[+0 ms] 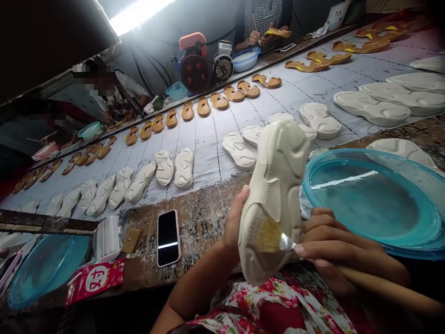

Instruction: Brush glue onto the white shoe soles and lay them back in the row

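Note:
A cream-coloured shoe sole (278, 185) stands tilted up in front of me, its moulded face turned my way. My left hand (236, 220) grips it along the left edge, with the thumb showing and the other fingers hidden behind. In my right hand (347, 250) is a brush (269, 235) with a pale wooden handle and a metal ferrule. Its yellowish bristles press on the lower part of the sole. Just right of the sole sits a blue translucent basin (375, 204) with liquid in it.
More cream soles (183, 168) lie along a white cloth (208, 139) on a conveyor. Tan uppers (203, 106) line its far side, where other people work. Near me are a phone (168, 238), a red packet (95, 280), a white box (107, 236) and another blue basin (48, 269).

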Demonstrator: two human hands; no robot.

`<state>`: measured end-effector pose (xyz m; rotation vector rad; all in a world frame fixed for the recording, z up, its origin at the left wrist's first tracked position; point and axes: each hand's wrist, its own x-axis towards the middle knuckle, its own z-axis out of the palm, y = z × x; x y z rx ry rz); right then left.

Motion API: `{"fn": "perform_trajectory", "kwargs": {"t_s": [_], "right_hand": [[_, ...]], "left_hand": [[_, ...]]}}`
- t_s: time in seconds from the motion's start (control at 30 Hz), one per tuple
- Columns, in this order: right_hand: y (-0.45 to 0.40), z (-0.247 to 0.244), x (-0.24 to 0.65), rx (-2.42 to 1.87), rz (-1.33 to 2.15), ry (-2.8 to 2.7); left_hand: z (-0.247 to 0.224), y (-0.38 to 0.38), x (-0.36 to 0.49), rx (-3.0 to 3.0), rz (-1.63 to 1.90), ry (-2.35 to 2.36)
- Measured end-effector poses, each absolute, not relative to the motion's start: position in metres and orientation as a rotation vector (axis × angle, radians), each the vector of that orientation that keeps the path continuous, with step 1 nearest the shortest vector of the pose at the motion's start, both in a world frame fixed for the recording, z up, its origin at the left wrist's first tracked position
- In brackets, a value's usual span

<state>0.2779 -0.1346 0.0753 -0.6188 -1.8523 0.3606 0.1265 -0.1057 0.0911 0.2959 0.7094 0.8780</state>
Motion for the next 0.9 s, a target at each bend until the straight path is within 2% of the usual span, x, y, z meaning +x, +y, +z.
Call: {"fn": "perform_trajectory", "kwargs": {"t_s": [0.5, 0.67, 0.8, 0.9], "right_hand": [[-0.134, 0.106, 0.298, -0.646, 0.144, -2.052], [-0.157, 0.098, 0.286, -0.716, 0.190, -2.043], [-0.179, 0.085, 0.273, -0.916, 0.288, -1.849], [-0.181, 0.081, 0.265, -0.957, 0.311, -1.805]], "left_hand": [[0.105, -0.106, 0.120, 1.122, 1.022, 1.047], [0.101, -0.101, 0.128, 0.962, 1.095, 1.016], [0.098, -0.092, 0.134, 0.624, 1.380, 0.921], [0.097, -0.087, 0.132, 0.364, 1.404, 0.802]]}}
